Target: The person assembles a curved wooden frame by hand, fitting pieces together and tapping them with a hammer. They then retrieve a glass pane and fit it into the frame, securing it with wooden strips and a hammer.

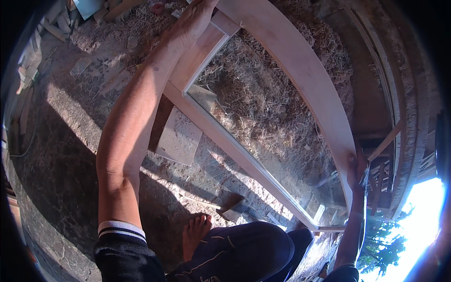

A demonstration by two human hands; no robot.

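**Arched frame being held at both ends**

Left hand (195, 21) fingers are curling over the far end of the arched wooden frame (300, 70); right hand (358, 171) is clamping its near-right end, keeping it raised above the shavings-strewn floor (70, 141).

The left hand (195, 21) gripped one end of a pale wooden frame (300, 70); the right hand (358, 170) gripped the other, above wood shavings (263, 103).

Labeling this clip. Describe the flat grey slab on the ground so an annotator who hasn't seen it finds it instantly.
Start at the big pale wooden frame held by both hands. Just outside its lower long rail, beside the left forearm, a flat grey rectangular slab lies on the dirt ground. Unlike the scattered wood offcuts, it is broad, thin and stone-coloured.
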